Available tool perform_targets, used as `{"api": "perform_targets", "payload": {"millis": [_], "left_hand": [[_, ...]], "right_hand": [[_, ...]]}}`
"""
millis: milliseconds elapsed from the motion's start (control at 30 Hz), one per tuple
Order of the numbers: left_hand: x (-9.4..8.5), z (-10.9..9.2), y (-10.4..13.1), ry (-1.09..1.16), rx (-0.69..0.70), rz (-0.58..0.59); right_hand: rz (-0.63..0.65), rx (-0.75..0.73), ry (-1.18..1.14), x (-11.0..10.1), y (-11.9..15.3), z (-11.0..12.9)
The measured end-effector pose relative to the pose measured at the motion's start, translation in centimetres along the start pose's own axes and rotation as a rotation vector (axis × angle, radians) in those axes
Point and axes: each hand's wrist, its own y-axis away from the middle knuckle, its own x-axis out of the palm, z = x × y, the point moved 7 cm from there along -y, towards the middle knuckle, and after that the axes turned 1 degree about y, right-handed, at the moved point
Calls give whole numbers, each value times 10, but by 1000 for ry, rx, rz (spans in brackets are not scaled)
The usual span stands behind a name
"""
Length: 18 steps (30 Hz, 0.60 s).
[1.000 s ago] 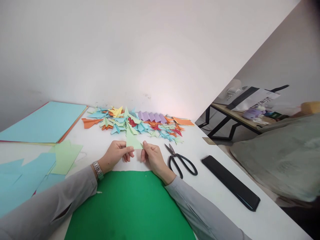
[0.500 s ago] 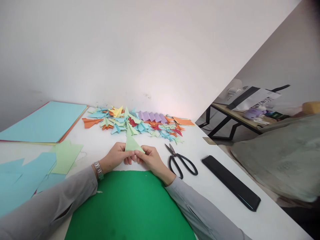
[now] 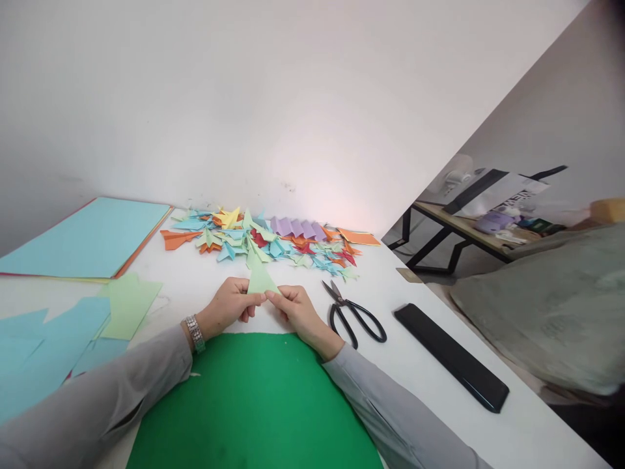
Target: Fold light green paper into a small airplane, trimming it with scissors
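Note:
A light green sheet of paper (image 3: pixel 262 280), folded to a point at its far end, is held up between both hands. My left hand (image 3: pixel 232 303) pinches its lower left edge with thumb and fingers. Close by, my right hand (image 3: pixel 295 309) grips the lower right corner, its thumb tip nearly touching the left thumb. The fingers under the paper are partly hidden. Below the hands lies a green board (image 3: pixel 254 397). Behind the paper spreads a pile of small folded paper planes (image 3: pixel 234 241) in several colours.
Black-handled scissors (image 3: pixel 349 316) lie right of my hands, near a long black case (image 3: pixel 452 355). Large coloured sheets (image 3: pixel 92 234) are stacked at the back left. Cut blue pieces (image 3: pixel 68 332) and green pieces (image 3: pixel 129 306) lie nearer. A wall (image 3: pixel 293 98) rises behind the table.
The paper has turned slightly between my hands and now looks narrower and more evenly pointed. Both hands have shifted only slightly, with the thumbs still close together.

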Motion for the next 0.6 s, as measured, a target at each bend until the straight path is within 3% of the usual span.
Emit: {"api": "perform_targets", "payload": {"millis": [167, 333, 600], "left_hand": [[2, 2, -2, 89, -4, 54], [6, 0, 1, 24, 24, 121], [5, -1, 1, -104, 74, 61]], "right_hand": [[-57, -21, -100, -5, 0, 0], [60, -47, -112, 2, -2, 5], [87, -65, -56, 5, -1, 9]]}}
